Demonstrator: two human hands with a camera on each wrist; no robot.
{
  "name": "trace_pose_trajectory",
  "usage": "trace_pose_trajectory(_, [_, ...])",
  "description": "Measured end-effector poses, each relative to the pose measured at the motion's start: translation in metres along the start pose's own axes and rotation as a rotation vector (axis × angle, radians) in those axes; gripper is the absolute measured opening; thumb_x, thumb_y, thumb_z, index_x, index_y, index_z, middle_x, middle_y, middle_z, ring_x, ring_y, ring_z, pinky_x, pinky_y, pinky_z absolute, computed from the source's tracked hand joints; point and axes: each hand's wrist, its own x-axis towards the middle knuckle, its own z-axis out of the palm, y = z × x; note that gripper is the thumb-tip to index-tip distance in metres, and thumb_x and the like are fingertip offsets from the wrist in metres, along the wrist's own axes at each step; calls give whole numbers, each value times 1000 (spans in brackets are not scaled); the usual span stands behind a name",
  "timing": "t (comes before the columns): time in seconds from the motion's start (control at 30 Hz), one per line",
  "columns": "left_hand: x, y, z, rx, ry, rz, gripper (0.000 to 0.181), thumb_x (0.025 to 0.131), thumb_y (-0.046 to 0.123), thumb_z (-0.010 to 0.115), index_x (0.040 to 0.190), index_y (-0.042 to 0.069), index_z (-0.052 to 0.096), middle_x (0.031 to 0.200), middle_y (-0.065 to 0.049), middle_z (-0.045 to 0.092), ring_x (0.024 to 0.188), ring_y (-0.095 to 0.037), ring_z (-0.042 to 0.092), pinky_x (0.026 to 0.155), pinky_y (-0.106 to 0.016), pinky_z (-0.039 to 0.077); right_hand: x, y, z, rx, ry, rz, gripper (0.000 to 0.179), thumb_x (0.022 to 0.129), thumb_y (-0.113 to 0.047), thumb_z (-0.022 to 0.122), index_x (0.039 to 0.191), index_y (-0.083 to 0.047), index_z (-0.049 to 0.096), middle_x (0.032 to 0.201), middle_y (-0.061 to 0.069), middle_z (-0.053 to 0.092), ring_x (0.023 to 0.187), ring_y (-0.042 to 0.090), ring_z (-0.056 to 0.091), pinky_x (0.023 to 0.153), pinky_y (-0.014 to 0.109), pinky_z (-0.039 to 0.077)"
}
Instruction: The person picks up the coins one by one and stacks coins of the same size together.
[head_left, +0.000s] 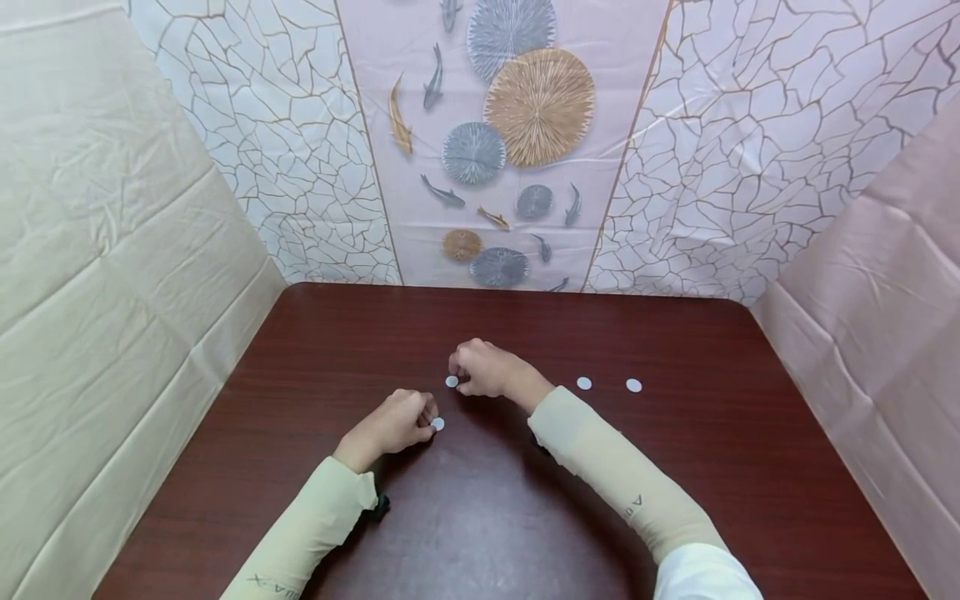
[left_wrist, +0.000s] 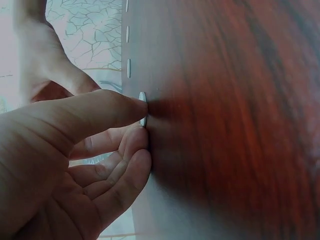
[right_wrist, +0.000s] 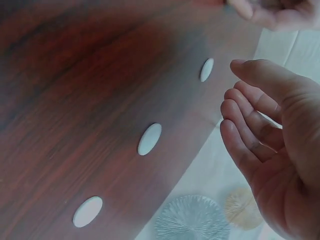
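Thumb and fingers of my left hand (head_left: 393, 423) pinch a small white disc (head_left: 438, 424) close over the brown table; the thumb covers its middle in the left wrist view. Farther back, my right hand (head_left: 489, 368) hovers with loosely curved fingers beside another white disc (head_left: 452, 382). Seen from the right wrist, this right hand (right_wrist: 272, 117) holds nothing, and its thumb tip stands apart from the nearest flat disc (right_wrist: 206, 70).
Two more white discs, one nearer (head_left: 584, 383) and one farther right (head_left: 633, 386), lie on the table (head_left: 360, 333) in a row with the disc by my right hand. Patterned cloth (head_left: 495, 192) hangs behind the table, and plain cloth (head_left: 112, 292) borders its sides.
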Motion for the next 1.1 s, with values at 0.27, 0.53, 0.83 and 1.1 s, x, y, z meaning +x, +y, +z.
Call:
trace_pose_trajectory(0.27, [-2,0,1,-21,-8,-2,7,92,3,76,96,5,69,89,-3,74,82,-11,72,73,-22,58,16,8,11,16,-21,20,21,94,-12,79,112,-2,74,109,11,73,102,22,70,90,34,59])
trace_pose_trajectory(0.53, [-3,-1,-1,-11,6,17,8,91,3,75,95,5,69,89,-4,74,83,-12,73,73,-20,57,29,10,14,45,-64,59,17,95,-15,78,109,-6,77,104,6,78,96,16,73,86,31,60])
trace_pose_trajectory(0.83, [-1,-3,0,-8,16,26,8,91,3,76,96,4,70,90,-4,74,84,-13,72,75,-22,57,45,8,10,-31,-126,129,7,89,-20,83,91,-15,78,94,-2,75,83,14,70,75,29,58])
trace_pose_trajectory(1.1, [-1,-7,3,7,36,37,9,90,4,77,95,4,71,88,-4,76,82,-12,73,74,-19,57,50,8,18,-79,-106,127,20,74,-25,87,72,-20,68,72,-7,67,67,12,64,64,27,54])
